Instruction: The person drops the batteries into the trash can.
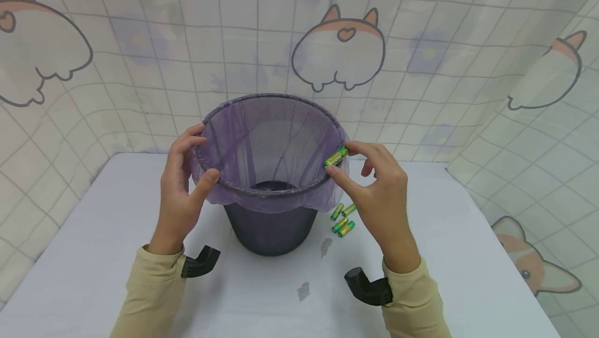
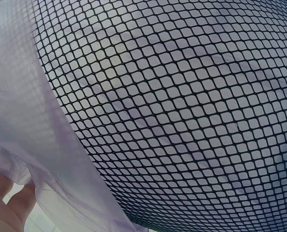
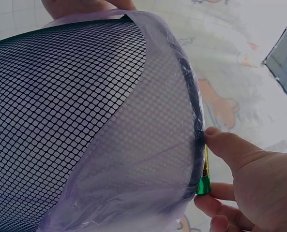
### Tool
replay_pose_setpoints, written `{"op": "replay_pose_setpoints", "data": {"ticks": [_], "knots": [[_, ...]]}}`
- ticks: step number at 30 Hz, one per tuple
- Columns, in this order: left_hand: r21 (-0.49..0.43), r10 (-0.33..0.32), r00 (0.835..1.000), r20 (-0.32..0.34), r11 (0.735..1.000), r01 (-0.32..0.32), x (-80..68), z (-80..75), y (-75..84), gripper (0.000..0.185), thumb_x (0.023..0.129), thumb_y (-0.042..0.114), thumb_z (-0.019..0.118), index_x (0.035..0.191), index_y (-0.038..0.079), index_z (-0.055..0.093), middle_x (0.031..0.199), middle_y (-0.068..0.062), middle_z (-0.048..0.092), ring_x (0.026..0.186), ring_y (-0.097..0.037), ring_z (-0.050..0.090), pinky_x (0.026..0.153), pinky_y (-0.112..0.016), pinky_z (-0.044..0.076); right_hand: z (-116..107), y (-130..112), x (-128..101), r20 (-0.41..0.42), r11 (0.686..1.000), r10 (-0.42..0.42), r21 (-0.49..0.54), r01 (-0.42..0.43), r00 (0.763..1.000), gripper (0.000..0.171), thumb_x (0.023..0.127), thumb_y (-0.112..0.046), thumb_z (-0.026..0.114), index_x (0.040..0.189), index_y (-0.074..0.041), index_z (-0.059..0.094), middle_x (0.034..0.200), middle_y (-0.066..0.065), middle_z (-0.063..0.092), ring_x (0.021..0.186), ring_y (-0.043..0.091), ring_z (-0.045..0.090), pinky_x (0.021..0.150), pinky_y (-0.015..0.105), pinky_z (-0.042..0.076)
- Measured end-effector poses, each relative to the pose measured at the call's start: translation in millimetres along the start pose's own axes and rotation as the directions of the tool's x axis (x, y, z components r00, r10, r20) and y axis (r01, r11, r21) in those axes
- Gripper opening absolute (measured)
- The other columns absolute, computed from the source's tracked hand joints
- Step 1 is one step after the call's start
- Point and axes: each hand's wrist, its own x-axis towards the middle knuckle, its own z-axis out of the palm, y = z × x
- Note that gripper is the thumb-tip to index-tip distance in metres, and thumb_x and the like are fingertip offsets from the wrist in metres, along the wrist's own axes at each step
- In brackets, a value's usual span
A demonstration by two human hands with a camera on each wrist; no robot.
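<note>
A black mesh wastebasket stands on the table, lined with a thin purple plastic bag folded over its rim. My left hand grips the left side of the rim, fingers on the far part and thumb on the near part. At the right rim, my right hand pinches a green and yellow battery between thumb and fingertips. In the right wrist view, the rim and bag partly hide that battery. The left wrist view is mostly filled by the basket's mesh.
Several more green batteries lie on the white table, right of the basket's base. Two grey marks show on the tabletop. Behind stands a grid-patterned curtain with cartoon corgis. Each wrist carries a black mount.
</note>
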Motion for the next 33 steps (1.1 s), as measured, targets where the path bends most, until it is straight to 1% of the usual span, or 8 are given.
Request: {"op": "replay_pose_setpoints", "data": {"ticks": [3, 9, 12, 19, 24, 27, 33], "knots": [[-0.004, 0.004, 1.000, 0.001, 1.000, -0.004, -0.2, -0.1, -0.2, 0.049, 0.086, 0.006, 0.062, 0.130, -0.008, 0.045, 0.149, -0.015, 0.039, 0.143, -0.026, 0.032, 0.119, -0.029, 0.026, 0, 0, 0, 0.002, 1.000, -0.004, -0.005, 0.004, 1.000, 0.043, 0.075, -0.022, 0.082, 0.113, -0.007, 0.069, 0.096, 0.008, 0.067, 0.071, 0.014, 0.042, 0.064, 0.023, 0.027], [0.001, -0.001, 1.000, 0.005, 1.000, 0.001, 0.0, 0.1, 0.2, 0.050, 0.088, 0.013, 0.064, 0.131, -0.006, 0.045, 0.150, -0.013, 0.039, 0.143, -0.025, 0.032, 0.119, -0.031, 0.025, -3, 2, -1, -0.004, 1.000, -0.003, -0.006, 0.002, 1.000, 0.045, 0.074, -0.021, 0.083, 0.114, -0.007, 0.068, 0.100, 0.008, 0.069, 0.071, 0.014, 0.043, 0.066, 0.025, 0.030], [0.004, -0.008, 1.000, 0.003, 1.000, 0.008, 0.0, 0.2, 0.8, 0.051, 0.088, 0.015, 0.064, 0.131, -0.005, 0.046, 0.150, -0.012, 0.039, 0.143, -0.025, 0.032, 0.119, -0.031, 0.025, -5, 5, -3, -0.006, 1.000, 0.012, -0.011, -0.012, 1.000, 0.046, 0.074, -0.020, 0.083, 0.115, -0.007, 0.068, 0.101, 0.008, 0.069, 0.072, 0.014, 0.043, 0.067, 0.023, 0.031], [0.007, -0.012, 1.000, 0.001, 1.000, 0.012, -0.1, 0.2, 1.4, 0.051, 0.089, 0.017, 0.065, 0.131, -0.005, 0.046, 0.150, -0.011, 0.040, 0.143, -0.024, 0.032, 0.120, -0.033, 0.024, -12, 16, -11, -0.020, 0.998, 0.048, -0.038, -0.048, 0.999, 0.043, 0.075, -0.017, 0.082, 0.114, -0.007, 0.068, 0.100, 0.008, 0.070, 0.071, 0.014, 0.042, 0.067, 0.025, 0.032], [0.019, -0.012, 1.000, 0.002, 1.000, 0.012, -0.1, -0.4, 1.8, 0.052, 0.089, 0.019, 0.065, 0.131, -0.004, 0.046, 0.150, -0.010, 0.040, 0.144, -0.024, 0.031, 0.120, -0.033, 0.024, -16, 24, -17, -0.021, 0.996, 0.075, -0.056, -0.076, 0.997, 0.043, 0.076, -0.017, 0.082, 0.115, -0.008, 0.068, 0.100, 0.008, 0.069, 0.071, 0.013, 0.042, 0.068, 0.022, 0.031], [0.025, -0.012, 1.000, 0.004, 1.000, 0.012, -0.2, -0.9, 2.2, 0.051, 0.089, 0.018, 0.064, 0.131, -0.004, 0.046, 0.150, -0.010, 0.040, 0.144, -0.024, 0.031, 0.120, -0.033, 0.024, -17, 29, -20, -0.023, 0.994, 0.093, -0.063, -0.094, 0.995, 0.043, 0.076, -0.017, 0.082, 0.115, -0.009, 0.068, 0.100, 0.007, 0.069, 0.071, 0.013, 0.042, 0.068, 0.022, 0.032], [-0.005, -0.005, 1.000, 0.003, 1.000, 0.005, 0.0, 0.6, 1.7, 0.051, 0.089, 0.016, 0.064, 0.130, -0.006, 0.045, 0.150, -0.013, 0.039, 0.143, -0.025, 0.031, 0.119, -0.032, 0.025, -20, 36, -27, -0.020, 0.991, 0.114, -0.074, -0.116, 0.993, 0.043, 0.075, -0.018, 0.082, 0.115, -0.009, 0.068, 0.099, 0.006, 0.069, 0.071, 0.012, 0.042, 0.067, 0.022, 0.032]]}}
